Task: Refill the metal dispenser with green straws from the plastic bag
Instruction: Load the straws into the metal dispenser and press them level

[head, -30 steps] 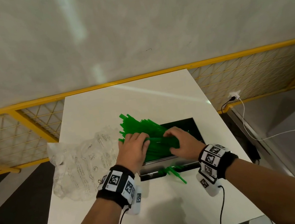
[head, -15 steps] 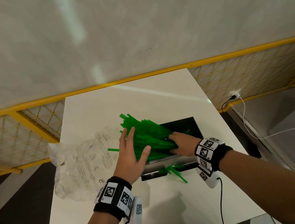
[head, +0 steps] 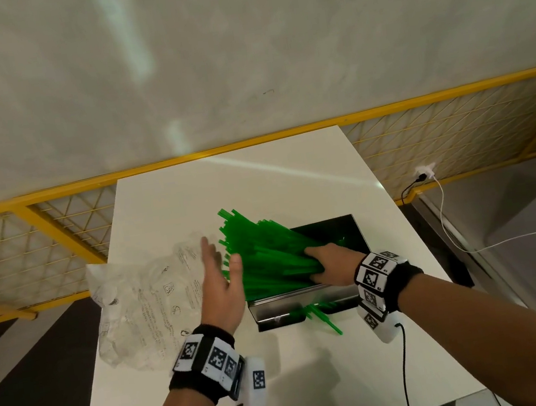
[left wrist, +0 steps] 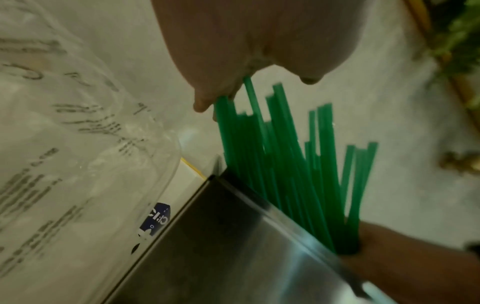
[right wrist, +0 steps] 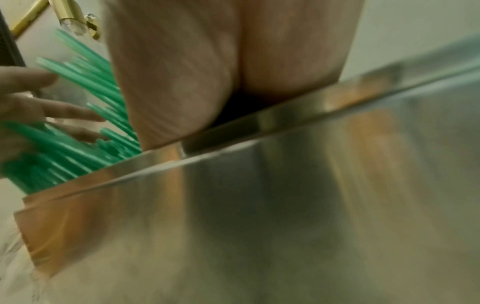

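A thick bundle of green straws leans out of the open top of the metal dispenser, tips pointing up and left. My right hand grips the bundle's lower end inside the box, with the fingertips hidden among the straws. My left hand is flat with straight fingers, and its fingers touch the tips of the straws. A few more straws poke out of the front slot. The crumpled clear plastic bag lies to the left of the dispenser.
The white table is narrow, with its edges close on both sides. A yellow mesh railing runs behind it. A white cable and plug hang at the right, past the table edge.
My left hand has let go of the bundle, opened and moved left to the straw tips. My right hand has slid down to the bundle's lower end in the box.
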Motion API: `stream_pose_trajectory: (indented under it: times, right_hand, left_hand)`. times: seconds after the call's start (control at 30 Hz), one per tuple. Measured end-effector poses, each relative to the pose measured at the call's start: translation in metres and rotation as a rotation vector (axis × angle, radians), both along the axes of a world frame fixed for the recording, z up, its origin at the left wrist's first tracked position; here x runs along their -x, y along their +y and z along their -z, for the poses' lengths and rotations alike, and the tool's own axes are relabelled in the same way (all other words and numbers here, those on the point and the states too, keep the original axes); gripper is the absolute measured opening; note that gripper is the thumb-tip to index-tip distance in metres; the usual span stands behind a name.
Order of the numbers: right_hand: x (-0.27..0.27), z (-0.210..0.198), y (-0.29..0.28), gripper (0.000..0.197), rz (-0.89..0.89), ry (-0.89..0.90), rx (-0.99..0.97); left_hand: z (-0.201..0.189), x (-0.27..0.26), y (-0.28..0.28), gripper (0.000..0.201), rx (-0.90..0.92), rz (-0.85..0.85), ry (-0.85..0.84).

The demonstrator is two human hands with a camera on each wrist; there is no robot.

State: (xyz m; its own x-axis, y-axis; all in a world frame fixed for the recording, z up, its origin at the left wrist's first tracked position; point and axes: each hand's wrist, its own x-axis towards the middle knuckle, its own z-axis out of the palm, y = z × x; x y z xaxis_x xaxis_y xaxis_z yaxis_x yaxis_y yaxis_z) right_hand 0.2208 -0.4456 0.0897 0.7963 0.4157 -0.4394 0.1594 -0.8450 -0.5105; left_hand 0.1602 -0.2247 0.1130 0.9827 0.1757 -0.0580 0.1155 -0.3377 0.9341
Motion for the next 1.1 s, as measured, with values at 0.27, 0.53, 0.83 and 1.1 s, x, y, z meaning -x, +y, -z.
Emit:
stream_pose_trajectory:
  times: [0.27,0.53,0.83,1.1]
  right_hand:
    - [-0.001,-0.001,0.004,0.029,0.024,0.034,0.008]
    - [0.005,-0.006,0.011,0.032,0.005,-0.106,0.005]
    - [0.006,-0.012,0.028,0.026,-0.042,-0.167,0.002]
    - [0.011,-0.006,0.003,0.039,0.009,-0.176,-0.03]
  left_hand:
    - [0.014,-0.008,0.01,0.105,-0.212,0.318,0.076]
    - [-0.069,-0.002,-0.022,0.063,-0.758,0.444,-0.291]
    - [-0.051,-0.031,-0.053,0.062,-1.459,0.7,0.168]
    - [-0.02,-0.033,-0.037,0.049,-1.468,0.627,0.062]
